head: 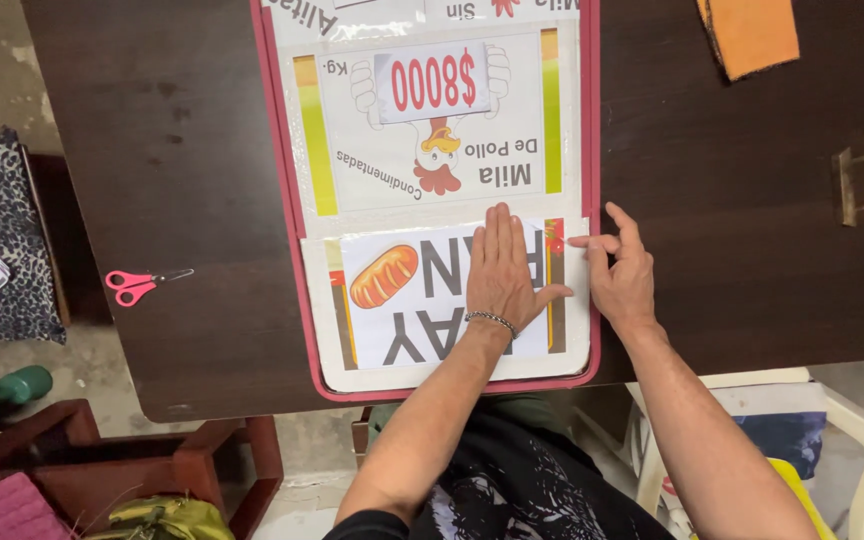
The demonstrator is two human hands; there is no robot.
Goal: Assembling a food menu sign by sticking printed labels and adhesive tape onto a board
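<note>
Dark tabletop [182, 150] | laminated bread-picture sign [392, 300], near end of red-edged board [592, 150] | left hand [505, 270] flat, fingers together | right hand [620, 275] pinching its right edge

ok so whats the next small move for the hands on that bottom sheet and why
Probably slide the left hand flat towards the bread picture, smoothing the white printed paper sheet down onto the red-framed board. That palm lies flat mid-sheet, while the right hand pinches and pins the sheet's right edge, so that side looks anchored and the far side is not pressed down.
</note>
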